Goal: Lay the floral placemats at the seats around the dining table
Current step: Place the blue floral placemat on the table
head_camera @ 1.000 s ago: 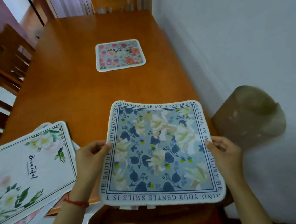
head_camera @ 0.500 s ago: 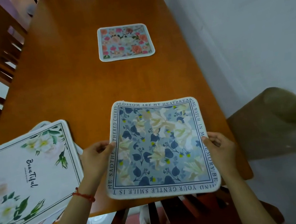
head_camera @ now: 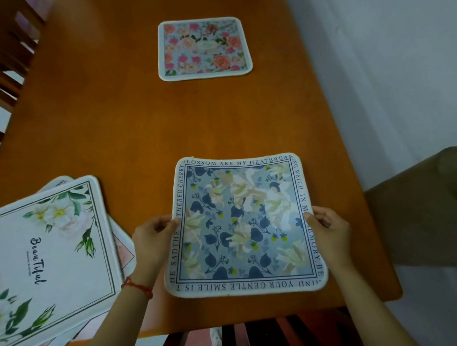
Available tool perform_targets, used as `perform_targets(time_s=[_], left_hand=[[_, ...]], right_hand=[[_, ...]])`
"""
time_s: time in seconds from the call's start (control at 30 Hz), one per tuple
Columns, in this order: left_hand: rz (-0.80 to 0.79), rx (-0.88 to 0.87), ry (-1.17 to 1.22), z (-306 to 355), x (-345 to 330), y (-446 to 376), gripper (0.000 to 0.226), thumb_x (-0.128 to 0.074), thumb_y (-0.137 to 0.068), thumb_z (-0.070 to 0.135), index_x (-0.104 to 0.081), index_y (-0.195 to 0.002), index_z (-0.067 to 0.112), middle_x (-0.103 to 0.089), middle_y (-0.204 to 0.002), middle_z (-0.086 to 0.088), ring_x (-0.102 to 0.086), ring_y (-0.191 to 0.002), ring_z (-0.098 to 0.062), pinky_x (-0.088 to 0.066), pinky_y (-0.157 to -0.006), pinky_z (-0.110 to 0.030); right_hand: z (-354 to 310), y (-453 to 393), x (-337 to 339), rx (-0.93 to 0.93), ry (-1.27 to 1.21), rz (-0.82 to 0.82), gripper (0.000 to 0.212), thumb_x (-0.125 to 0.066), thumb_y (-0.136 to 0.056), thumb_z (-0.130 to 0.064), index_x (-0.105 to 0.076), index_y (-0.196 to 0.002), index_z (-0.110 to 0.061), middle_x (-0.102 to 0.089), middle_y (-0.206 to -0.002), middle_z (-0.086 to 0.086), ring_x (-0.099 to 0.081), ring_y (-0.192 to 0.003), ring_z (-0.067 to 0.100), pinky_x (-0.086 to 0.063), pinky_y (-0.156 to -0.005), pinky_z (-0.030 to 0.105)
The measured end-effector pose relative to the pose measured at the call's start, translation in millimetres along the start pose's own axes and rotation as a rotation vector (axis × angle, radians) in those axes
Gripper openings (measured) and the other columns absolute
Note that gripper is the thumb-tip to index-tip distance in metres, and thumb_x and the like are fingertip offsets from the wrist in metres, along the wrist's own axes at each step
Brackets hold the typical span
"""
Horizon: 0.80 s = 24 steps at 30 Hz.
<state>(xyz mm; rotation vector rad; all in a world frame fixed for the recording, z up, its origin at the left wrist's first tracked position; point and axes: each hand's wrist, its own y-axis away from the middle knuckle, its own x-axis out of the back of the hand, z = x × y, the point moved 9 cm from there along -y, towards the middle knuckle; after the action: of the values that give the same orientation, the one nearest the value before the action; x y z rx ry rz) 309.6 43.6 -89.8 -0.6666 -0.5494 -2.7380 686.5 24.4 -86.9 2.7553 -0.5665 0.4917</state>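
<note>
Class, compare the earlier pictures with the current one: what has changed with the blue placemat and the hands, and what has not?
The blue placemat moved forward from overhanging the near table edge to lying wholly on the table. The left hand and right hand still pinch its side edges. The pink placemat and the stack at left stayed put.

Blue floral square cloth placemat [head_camera: 243,226], white-bordered, carries navy capital lettering round its border. Far edge: "LOSSOM ARE MY HEATBREA". Left edge, in part: "THERED CHERRY", "HE SADTHE". Right edge: "NG WATCH, IN M", then "MORY, BE". Near edge, upside down to camera: "IND YOUR GENTLE SMILE IS T". White rectangular placemat with green-leaf and white-flower corners [head_camera: 39,264] bears black script "BeauTiful"; small line beneath unreadable.
</note>
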Motion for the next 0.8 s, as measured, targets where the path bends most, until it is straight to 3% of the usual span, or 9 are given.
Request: perform_targets(time_s=[0.1,0.17,0.23,0.33,0.47,0.67,0.8], left_hand=[[0.008,0.031,-0.018,-9.9,-3.3,-5.4,0.009,-0.062,-0.084,0.020,-0.066,-0.080,0.013,-0.067,-0.069,0.000,-0.065,-0.061,-0.015,-0.052,-0.047,-0.018],[0.015,0.057,-0.021,-16.6,-5.1,-7.6,0.009,-0.063,-0.084,0.020,-0.066,-0.079,0.012,-0.067,-0.069,-0.003,-0.066,-0.060,-0.019,-0.054,-0.051,-0.028],[0.017,0.072,-0.023,-22.1,-7.2,-9.3,0.009,-0.063,-0.084,0.019,-0.065,-0.077,0.013,-0.066,-0.067,-0.003,-0.066,-0.060,-0.021,-0.054,-0.055,-0.030],[0.021,0.064,-0.069,-27.4,-9.3,-11.8,0.010,-0.064,-0.084,0.018,-0.066,-0.081,0.009,-0.067,-0.071,-0.006,-0.064,-0.058,-0.019,-0.053,-0.054,-0.027],[0.026,0.049,-0.130,-32.5,-9.5,-18.0,0.014,-0.064,-0.083,0.019,-0.068,-0.082,0.006,-0.067,-0.072,-0.006,-0.062,-0.055,-0.015,-0.048,-0.041,-0.015],[0.026,0.014,-0.146,-27.5,-10.9,-30.4,0.014,-0.065,-0.083,0.016,-0.070,-0.085,0.003,-0.067,-0.075,-0.007,-0.061,-0.058,-0.019,-0.043,-0.042,-0.006],[0.032,0.024,-0.127,-28.6,-11.3,-35.0,0.013,-0.066,-0.082,0.016,-0.071,-0.085,0.004,-0.069,-0.077,-0.009,-0.063,-0.060,-0.023,-0.049,-0.047,-0.019]], right_hand=[[11.2,-8.2,-6.4,-0.027,0.009,-0.019,0.016,-0.061,-0.085,-0.008,-0.064,-0.101,-0.005,-0.069,-0.084,0.005,-0.068,-0.073,0.020,-0.057,-0.064,0.035],[17.8,-12.8,-10.0,-0.043,0.022,-0.027,0.016,-0.061,-0.085,-0.008,-0.064,-0.100,-0.005,-0.068,-0.081,0.002,-0.067,-0.073,0.017,-0.057,-0.061,0.028],[24.4,-16.6,-12.2,-0.060,0.038,-0.026,0.015,-0.062,-0.085,-0.008,-0.065,-0.099,-0.006,-0.067,-0.080,0.001,-0.066,-0.071,0.013,-0.054,-0.055,0.017],[32.9,-22.1,-13.2,-0.074,0.111,-0.010,0.015,-0.063,-0.084,-0.010,-0.066,-0.099,-0.007,-0.068,-0.085,0.007,-0.064,-0.071,0.013,-0.052,-0.054,0.014],[37.6,-29.7,-14.7,-0.078,0.203,0.006,0.019,-0.065,-0.083,-0.013,-0.067,-0.100,-0.004,-0.070,-0.089,0.011,-0.064,-0.076,0.021,-0.053,-0.067,0.031],[27.8,-41.9,-20.9,-0.059,0.214,0.015,0.019,-0.064,-0.083,-0.012,-0.068,-0.100,-0.002,-0.068,-0.086,0.008,-0.061,-0.072,0.018,-0.044,-0.057,0.019],[26.6,-48.3,-23.9,-0.068,0.206,0.010,0.020,-0.064,-0.083,-0.012,-0.067,-0.101,-0.003,-0.069,-0.087,0.011,-0.062,-0.072,0.019,-0.047,-0.053,0.015]])
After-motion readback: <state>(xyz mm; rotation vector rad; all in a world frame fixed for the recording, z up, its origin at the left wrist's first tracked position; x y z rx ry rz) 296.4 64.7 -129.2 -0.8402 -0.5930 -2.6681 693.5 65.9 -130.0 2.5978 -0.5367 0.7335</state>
